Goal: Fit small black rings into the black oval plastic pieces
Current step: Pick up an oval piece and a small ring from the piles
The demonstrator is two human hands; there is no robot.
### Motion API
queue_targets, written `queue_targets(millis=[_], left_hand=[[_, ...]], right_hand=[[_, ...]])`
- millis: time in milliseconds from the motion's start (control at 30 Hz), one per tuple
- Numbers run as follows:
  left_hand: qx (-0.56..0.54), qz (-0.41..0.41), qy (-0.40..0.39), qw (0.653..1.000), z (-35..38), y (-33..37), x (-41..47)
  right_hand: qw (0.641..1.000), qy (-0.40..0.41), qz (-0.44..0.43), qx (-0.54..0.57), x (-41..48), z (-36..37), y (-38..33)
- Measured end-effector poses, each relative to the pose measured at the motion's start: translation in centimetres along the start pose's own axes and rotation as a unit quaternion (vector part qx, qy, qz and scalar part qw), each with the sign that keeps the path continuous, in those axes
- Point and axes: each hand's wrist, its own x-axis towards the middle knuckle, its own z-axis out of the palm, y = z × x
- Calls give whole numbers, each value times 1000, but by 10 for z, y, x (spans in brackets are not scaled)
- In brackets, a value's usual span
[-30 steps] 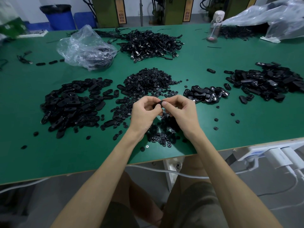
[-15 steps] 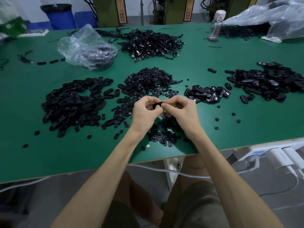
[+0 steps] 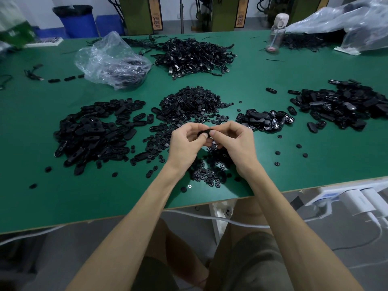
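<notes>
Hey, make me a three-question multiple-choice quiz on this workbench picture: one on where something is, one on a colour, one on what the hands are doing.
1. Where does the bottle stand?
A) at the table's far edge, right of the middle
B) at the near edge, on the left
C) on the floor

2. What colour is the table top?
A) white
B) green
C) brown

3. What are the left hand and right hand doing?
A) lying flat on the table
B) holding one oval piece between them
C) hanging below the table

Answers:
1 A: the bottle stands far back, right of the cable heap.
2 B: the bare surface is green all over.
3 B: fingers of both hands curl round the black piece, above the ring pile.
</notes>
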Motion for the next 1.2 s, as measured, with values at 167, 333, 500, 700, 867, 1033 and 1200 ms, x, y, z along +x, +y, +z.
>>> queue_targets(millis=[167, 333, 500, 700, 867, 1033, 1200], left_hand=[[-8, 2, -2, 1000, 0, -2, 1], [-19, 1, -4, 1000, 0, -3, 1], [-30, 1, -4, 1000, -1, -4, 1], [-29, 4, -4, 1000, -1, -5, 2], [-22, 4, 3, 1000, -1, -6, 2], [-25, 2, 5, 1000, -1, -6, 3], [-22, 4, 4, 1000, 0, -5, 2]], right_hand=[[1000, 6, 2, 2, 0, 0, 0], [1000, 9, 0, 0, 0, 0, 0], [1000, 12, -2, -5, 0, 0, 0], [1000, 14, 1, -10, 0, 1, -1], [1000, 13, 3, -11, -1, 1, -3], [1000, 14, 5, -12, -1, 2, -4], [1000, 19, 10, -22, -1, 2, -4]])
